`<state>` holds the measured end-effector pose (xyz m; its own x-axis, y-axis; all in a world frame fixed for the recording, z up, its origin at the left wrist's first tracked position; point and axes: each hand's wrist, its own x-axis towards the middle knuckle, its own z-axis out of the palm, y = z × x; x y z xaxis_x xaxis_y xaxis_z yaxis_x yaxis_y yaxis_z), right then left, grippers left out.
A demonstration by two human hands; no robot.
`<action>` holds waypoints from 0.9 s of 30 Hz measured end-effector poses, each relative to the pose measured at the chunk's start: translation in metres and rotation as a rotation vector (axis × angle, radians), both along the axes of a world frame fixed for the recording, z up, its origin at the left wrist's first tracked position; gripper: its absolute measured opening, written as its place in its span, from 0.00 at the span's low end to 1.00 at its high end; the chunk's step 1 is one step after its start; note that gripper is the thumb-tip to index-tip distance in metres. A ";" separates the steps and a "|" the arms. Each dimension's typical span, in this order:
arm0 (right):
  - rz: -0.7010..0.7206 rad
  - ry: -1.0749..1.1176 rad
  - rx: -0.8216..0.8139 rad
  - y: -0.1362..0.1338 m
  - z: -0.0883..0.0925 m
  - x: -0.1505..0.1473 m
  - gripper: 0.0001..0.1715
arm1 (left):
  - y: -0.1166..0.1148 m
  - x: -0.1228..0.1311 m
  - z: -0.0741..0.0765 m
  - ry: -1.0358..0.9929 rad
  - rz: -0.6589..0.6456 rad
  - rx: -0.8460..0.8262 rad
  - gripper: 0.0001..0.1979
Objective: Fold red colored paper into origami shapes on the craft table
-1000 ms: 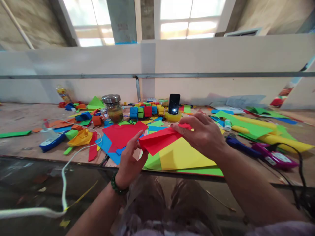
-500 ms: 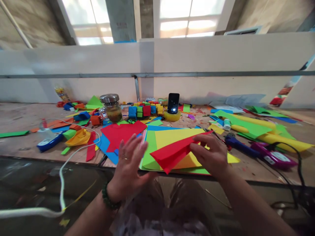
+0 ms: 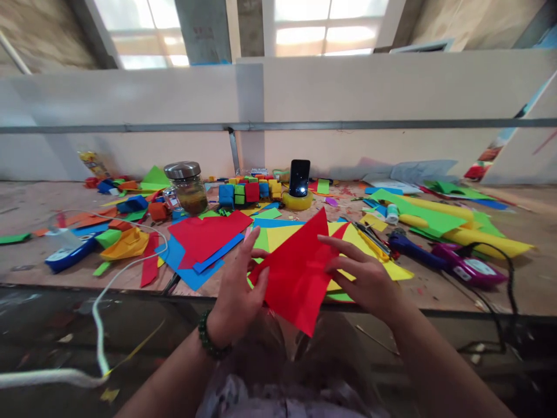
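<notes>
A folded sheet of red paper (image 3: 298, 278) is held up at the table's front edge, its lower corner hanging past the edge. My left hand (image 3: 239, 284) pinches its left corner between thumb and fingers. On the other side, my right hand (image 3: 363, 276) grips the right part of the sheet, fingers on its front face. Beneath the red sheet lies a stack with yellow paper (image 3: 281, 235) and green paper, partly hidden. To the left rests another red paper (image 3: 204, 235) on top of blue paper (image 3: 191, 278).
Behind stand a lidded glass jar (image 3: 188, 188), several coloured paper cubes (image 3: 251, 192) and a phone (image 3: 299, 177) on a yellow roll (image 3: 297, 201). Purple glue gun (image 3: 467, 267) and pens (image 3: 372, 238) lie right. A blue glue gun (image 3: 72, 252) and white cable (image 3: 99, 313) are left.
My left hand has gone from spread fingers to gripping the red paper's left corner. The sheet has turned its broad face toward me. The view has shifted slightly to the right.
</notes>
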<state>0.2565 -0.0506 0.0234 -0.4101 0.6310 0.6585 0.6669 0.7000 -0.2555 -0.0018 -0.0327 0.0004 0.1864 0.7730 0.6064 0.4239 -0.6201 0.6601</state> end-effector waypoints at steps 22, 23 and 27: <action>0.032 0.171 -0.600 -0.001 -0.036 0.033 0.07 | 0.037 -0.019 -0.009 0.639 -0.136 0.373 0.44; 0.030 0.157 -0.590 -0.001 -0.035 0.033 0.11 | 0.036 -0.017 -0.009 0.629 -0.132 0.431 0.45; 0.057 0.048 -0.503 -0.001 -0.026 0.031 0.22 | 0.017 -0.008 0.001 0.648 -0.174 0.591 0.44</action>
